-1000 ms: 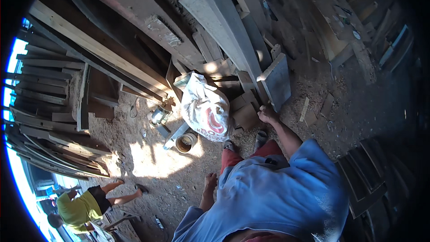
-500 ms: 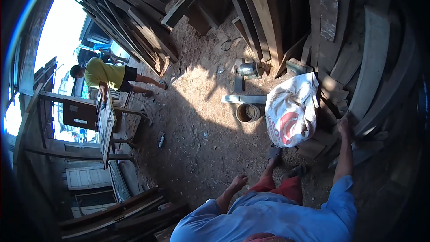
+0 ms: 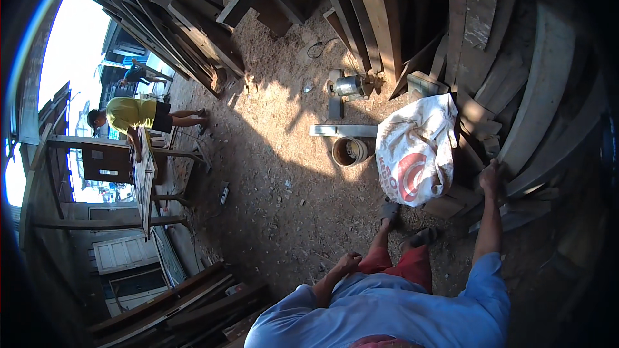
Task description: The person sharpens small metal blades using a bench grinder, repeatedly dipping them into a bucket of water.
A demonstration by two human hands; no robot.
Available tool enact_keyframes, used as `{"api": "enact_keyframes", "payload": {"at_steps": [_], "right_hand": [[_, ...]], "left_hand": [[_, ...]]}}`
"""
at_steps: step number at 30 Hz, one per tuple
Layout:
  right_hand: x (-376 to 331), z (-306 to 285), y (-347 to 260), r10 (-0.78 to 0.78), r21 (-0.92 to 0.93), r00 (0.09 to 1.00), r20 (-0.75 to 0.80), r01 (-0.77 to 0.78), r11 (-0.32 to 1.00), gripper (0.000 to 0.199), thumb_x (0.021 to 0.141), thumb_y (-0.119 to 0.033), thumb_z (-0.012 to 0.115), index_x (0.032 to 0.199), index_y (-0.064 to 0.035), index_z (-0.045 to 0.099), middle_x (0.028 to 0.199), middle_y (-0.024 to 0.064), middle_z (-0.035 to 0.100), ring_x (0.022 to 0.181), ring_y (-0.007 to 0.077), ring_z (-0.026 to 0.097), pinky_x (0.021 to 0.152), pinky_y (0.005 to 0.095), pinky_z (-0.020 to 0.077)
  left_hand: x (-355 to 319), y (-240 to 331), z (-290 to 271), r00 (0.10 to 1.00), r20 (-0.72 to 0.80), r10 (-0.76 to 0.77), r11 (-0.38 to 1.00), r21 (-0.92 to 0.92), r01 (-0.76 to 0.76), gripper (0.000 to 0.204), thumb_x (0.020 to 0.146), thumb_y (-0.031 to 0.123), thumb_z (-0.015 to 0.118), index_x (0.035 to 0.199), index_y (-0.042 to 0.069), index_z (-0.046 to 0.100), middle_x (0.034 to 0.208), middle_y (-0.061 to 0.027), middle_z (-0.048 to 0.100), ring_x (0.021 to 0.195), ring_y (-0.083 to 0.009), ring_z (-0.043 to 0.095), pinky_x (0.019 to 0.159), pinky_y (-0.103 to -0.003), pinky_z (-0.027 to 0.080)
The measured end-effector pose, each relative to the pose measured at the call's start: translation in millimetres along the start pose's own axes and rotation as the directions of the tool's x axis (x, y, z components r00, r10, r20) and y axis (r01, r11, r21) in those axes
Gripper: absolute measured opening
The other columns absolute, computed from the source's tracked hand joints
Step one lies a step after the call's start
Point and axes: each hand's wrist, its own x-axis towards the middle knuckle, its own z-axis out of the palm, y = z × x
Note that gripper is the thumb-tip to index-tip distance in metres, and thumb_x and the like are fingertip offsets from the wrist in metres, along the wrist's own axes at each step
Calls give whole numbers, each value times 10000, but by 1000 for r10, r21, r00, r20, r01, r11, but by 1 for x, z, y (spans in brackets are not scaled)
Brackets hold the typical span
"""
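Your right hand (image 3: 490,179) is by the lower end of the pale leaning plank (image 3: 547,84), at the right. Fingers look curled there; can't tell whether they grip it. Your left hand (image 3: 349,263) hangs by your red shorts (image 3: 406,270), fingers folded in; can't tell if they hold anything.

Obstructions: white sack with red print (image 3: 419,148) sits right ahead of your feet, crowding the plank's left side. Wood offcuts (image 3: 445,206) lie between sack and right hand. Left of the sack: round bucket (image 3: 350,152), a grey bar (image 3: 342,130) just beyond it, then an electric motor (image 3: 351,86) near the upright timbers. Cable loop (image 3: 316,49) on the ground past that.

Far left, a co-worker in a yellow shirt (image 3: 132,115) bends over a flat panel (image 3: 145,167). Lumber stack (image 3: 167,309) lower left, near a white panelled door (image 3: 126,252).
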Motion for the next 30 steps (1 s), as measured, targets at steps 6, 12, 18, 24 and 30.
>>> {"api": "enact_keyframes", "payload": {"at_steps": [6,12,18,24,30], "right_hand": [[-50,-66,-48,55,82,996,70,-61,995,575,777,-49,643,1301,-63,407,1239,253,468,1155,440,484,991,480,397],[-51,-59,-20,-38,52,956,291,23,998,1035,680,-59,751,1506,-91,128,1441,261,359,1326,435,369,1118,475,311],[-61,-88,-37,-18,-113,924,381,66,991,1129,660,-49,789,1512,-61,49,1446,265,344,1308,432,394,1073,488,368],[-60,-103,-50,-6,-10,932,363,10,1000,1102,705,-20,762,1526,-98,32,1478,279,301,1341,427,357,1087,481,349],[-75,-99,-52,-150,187,938,313,94,978,1081,701,-33,769,1520,-63,64,1491,288,286,1378,431,299,1138,466,272]], "left_hand": [[33,41,-2,987,-21,158,987,48,-156,467,893,358,518,1234,56,621,1101,-193,678,969,-296,669,869,-398,513],[35,55,-7,986,-13,167,986,-20,-168,501,875,412,515,1205,56,639,1183,-218,643,1120,-358,609,963,-419,464],[36,40,-5,981,-49,186,983,24,-185,458,878,363,548,1208,59,638,1083,-156,685,981,-280,660,884,-371,495],[39,51,-6,985,-9,170,985,-6,-170,471,859,376,545,1178,47,653,1150,-225,655,1109,-360,615,960,-419,473],[18,59,-16,985,-71,158,987,-26,-160,454,854,355,528,1127,20,667,1044,-226,683,1012,-346,654,892,-419,500]]}}
